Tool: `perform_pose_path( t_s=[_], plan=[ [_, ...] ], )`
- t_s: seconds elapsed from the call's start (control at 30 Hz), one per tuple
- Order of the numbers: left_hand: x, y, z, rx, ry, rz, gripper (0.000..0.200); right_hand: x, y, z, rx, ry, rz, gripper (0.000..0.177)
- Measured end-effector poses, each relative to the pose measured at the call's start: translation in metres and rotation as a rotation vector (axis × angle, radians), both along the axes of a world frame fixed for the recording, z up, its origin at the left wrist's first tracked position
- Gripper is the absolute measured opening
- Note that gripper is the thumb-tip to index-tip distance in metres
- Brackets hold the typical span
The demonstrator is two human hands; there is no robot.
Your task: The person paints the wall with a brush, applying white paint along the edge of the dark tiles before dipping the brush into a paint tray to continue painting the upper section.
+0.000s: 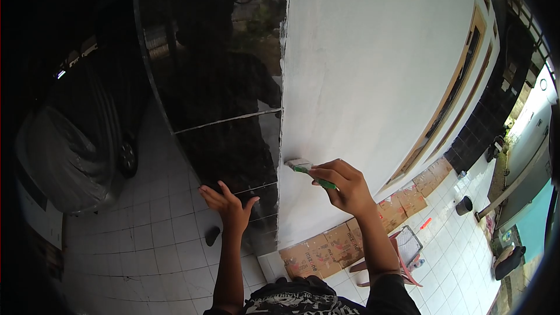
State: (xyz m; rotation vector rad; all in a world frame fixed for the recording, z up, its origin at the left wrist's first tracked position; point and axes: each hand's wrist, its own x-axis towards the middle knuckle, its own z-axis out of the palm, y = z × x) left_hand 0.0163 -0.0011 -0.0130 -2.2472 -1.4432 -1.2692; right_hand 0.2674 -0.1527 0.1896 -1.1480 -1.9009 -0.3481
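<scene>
In my right hand (343, 185) is a paintbrush (301, 167) with a green handle, gripped between thumb and fingers. Its pale bristles meet the white wall (361, 81) close to the edge where black tiles begin. My left hand (228, 203) lies with fingers spread against the glossy black tiles (227, 151), left of that edge and a little lower than the brush. White paint smears run along the border between wall and tiles.
Flattened cardboard (324, 254) covers the floor along the wall's foot. A red stool (396, 259) with a paint tray (406, 244) stands at right, near a black bucket (464, 205). A covered car (70, 151) is parked left. A wood-framed window (446, 108) sits in the wall.
</scene>
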Motion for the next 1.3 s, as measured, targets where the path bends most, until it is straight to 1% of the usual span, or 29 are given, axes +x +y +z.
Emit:
perform_pose_path(
  t_s=[0.1, 0.13, 0.17, 0.23, 0.27, 0.33, 0.37, 0.5, 0.6, 0.67, 0.73, 0.83, 0.87, 0.97, 1.1, 1.17, 1.27, 1.3],
  plan=[
    [0.000, 0.000, 0.001, 0.014, -0.005, -0.009, 0.131, 0.000, 0.002, 0.034, 0.164, -0.034, 0.003, 0.032],
    [0.000, 0.000, 0.001, 0.023, -0.008, -0.013, 0.131, 0.000, 0.001, 0.038, 0.164, -0.036, 0.005, 0.032],
    [0.000, 0.001, 0.001, 0.024, -0.010, -0.010, 0.131, -0.001, 0.000, 0.041, 0.271, -0.055, -0.007, 0.033],
    [0.000, 0.001, 0.001, 0.028, -0.005, -0.013, 0.131, -0.003, 0.000, 0.041, 0.451, -0.084, -0.063, 0.032],
    [0.000, 0.001, 0.001, 0.029, -0.006, -0.012, 0.131, -0.005, 0.001, 0.039, 0.452, -0.085, -0.062, 0.032],
    [0.000, 0.000, 0.000, 0.024, -0.007, -0.013, 0.130, -0.008, 0.005, 0.031, 0.640, -0.120, -0.159, 0.029],
    [0.000, 0.000, 0.000, 0.024, -0.006, -0.013, 0.130, -0.009, 0.007, 0.026, 0.657, -0.139, -0.180, 0.028],
    [-0.001, 0.001, 0.000, 0.019, -0.005, -0.014, 0.130, -0.009, 0.010, -0.014, 0.584, -0.183, -0.186, 0.029],
    [0.000, 0.000, 0.001, 0.021, -0.007, -0.016, 0.130, -0.012, 0.004, -0.056, 0.501, -0.168, -0.156, 0.029],
    [-0.001, 0.000, 0.001, 0.020, -0.007, -0.015, 0.130, -0.014, -0.003, -0.083, 0.417, -0.150, -0.137, 0.033],
    [-0.001, 0.001, -0.001, 0.018, 0.008, -0.004, 0.130, -0.016, -0.008, -0.105, 0.388, -0.131, -0.116, 0.033],
    [-0.001, 0.001, -0.002, 0.015, 0.003, -0.004, 0.130, -0.017, -0.019, -0.128, 0.196, -0.084, -0.098, 0.033],
    [0.000, 0.001, -0.001, 0.015, 0.003, -0.004, 0.130, -0.018, -0.023, -0.133, 0.196, -0.084, -0.098, 0.033],
    [0.000, 0.001, 0.000, 0.025, 0.008, 0.000, 0.131, -0.020, -0.030, -0.145, 0.024, -0.050, -0.083, 0.037],
    [-0.001, 0.002, -0.001, 0.019, 0.003, -0.004, 0.131, -0.011, -0.032, -0.138, -0.016, -0.029, -0.033, 0.038],
    [-0.001, 0.001, -0.001, 0.012, 0.004, -0.008, 0.132, -0.011, -0.031, -0.099, 0.158, -0.033, -0.030, 0.042],
    [-0.001, 0.002, -0.001, 0.012, 0.002, -0.009, 0.132, -0.009, -0.022, -0.053, 0.451, -0.110, -0.097, 0.029],
    [-0.001, 0.002, -0.001, 0.014, -0.001, -0.008, 0.132, -0.008, -0.016, -0.046, 0.513, -0.113, -0.122, 0.029]
  ],
)
